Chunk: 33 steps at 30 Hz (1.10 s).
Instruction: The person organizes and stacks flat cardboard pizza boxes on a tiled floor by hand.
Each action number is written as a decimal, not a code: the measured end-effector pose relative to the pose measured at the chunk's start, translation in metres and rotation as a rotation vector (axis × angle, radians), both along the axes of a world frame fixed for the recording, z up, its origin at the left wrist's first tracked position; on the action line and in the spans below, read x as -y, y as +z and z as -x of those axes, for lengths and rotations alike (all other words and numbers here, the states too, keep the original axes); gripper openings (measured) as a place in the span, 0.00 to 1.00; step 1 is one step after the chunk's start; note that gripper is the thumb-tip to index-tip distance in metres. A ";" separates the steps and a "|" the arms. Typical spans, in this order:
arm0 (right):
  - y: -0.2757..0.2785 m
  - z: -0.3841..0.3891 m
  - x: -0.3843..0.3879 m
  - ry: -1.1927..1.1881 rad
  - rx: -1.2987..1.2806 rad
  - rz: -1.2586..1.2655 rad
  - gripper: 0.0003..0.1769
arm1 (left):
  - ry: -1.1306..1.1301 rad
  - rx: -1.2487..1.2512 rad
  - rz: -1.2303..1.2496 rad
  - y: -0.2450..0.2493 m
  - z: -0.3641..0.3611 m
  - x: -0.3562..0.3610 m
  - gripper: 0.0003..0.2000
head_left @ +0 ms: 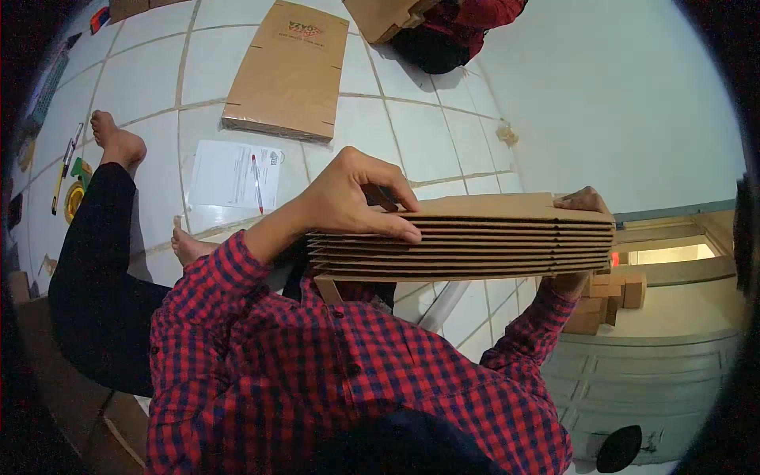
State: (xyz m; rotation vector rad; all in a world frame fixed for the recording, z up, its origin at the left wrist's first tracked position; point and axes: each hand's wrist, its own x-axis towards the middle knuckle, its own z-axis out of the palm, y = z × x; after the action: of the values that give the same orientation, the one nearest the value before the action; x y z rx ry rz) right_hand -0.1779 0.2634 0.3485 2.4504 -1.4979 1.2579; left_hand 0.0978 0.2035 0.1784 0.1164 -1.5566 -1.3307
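Observation:
A stack of flat brown cardboard sheets [463, 252] is held up in front of my chest, its several layered edges facing me. At its right end, my right hand [582, 199] grips the stack, fingertips over the top and the palm side hidden underneath. My left hand [344, 194] is at the upper left part, with thumb and index finger closed about the edge of the topmost sheets. Towards the left end the layers fan slightly apart, and a narrow cardboard flap [328, 291] hangs below them.
A wrapped cardboard bundle [289, 79] lies on the tiled floor ahead. Nearer are a printed paper [226, 176] and a pen [257, 186]. A cutter [62, 178] and a yellow tape roll [74, 199] lie left. Another person [451, 39] sits ahead by a box [380, 17]; a wall [617, 95] stands right.

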 end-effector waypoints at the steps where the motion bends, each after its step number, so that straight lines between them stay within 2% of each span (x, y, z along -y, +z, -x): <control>1: 0.000 -0.001 0.000 -0.001 0.000 -0.002 0.19 | -0.002 0.034 -0.024 0.001 -0.001 -0.001 0.12; 4: 0.001 -0.006 -0.001 -0.054 -0.080 0.029 0.20 | -0.002 0.064 -0.050 0.004 -0.003 -0.003 0.13; 6: 0.001 -0.010 -0.002 -0.119 0.055 -0.018 0.21 | 0.002 0.060 -0.051 0.004 -0.002 -0.004 0.14; 9: 0.002 -0.006 -0.002 -0.141 0.030 -0.026 0.21 | 0.065 0.075 0.030 0.004 -0.001 -0.004 0.14; 12: 0.002 -0.003 0.001 -0.034 0.073 -0.034 0.21 | 0.113 0.081 0.103 0.004 0.000 -0.004 0.14; 18: 0.002 0.002 0.001 -0.099 0.071 -0.064 0.21 | 0.137 0.065 0.116 0.004 0.003 -0.006 0.15; 20: 0.003 0.000 0.002 0.000 0.053 -0.032 0.20 | 0.171 0.059 0.141 0.006 0.003 -0.008 0.16; 23: 0.004 -0.002 0.001 -0.081 0.015 -0.036 0.20 | 0.191 0.080 0.152 0.007 0.002 -0.008 0.17; 27: 0.003 0.008 0.005 0.001 -0.133 0.044 0.20 | 0.214 0.090 0.163 0.009 0.002 -0.011 0.18; 29: 0.003 0.006 0.002 -0.053 -0.023 -0.022 0.19 | 0.248 0.098 0.206 0.011 0.002 -0.012 0.18; 33: 0.002 0.004 0.001 -0.009 0.049 -0.048 0.20 | 0.251 0.105 0.210 0.009 0.003 -0.012 0.20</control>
State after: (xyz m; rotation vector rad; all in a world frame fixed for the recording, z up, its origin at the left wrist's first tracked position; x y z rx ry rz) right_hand -0.1820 0.2624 0.3508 2.4571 -1.5670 1.3044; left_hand 0.0946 0.2156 0.1877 0.2449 -1.6989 -0.9735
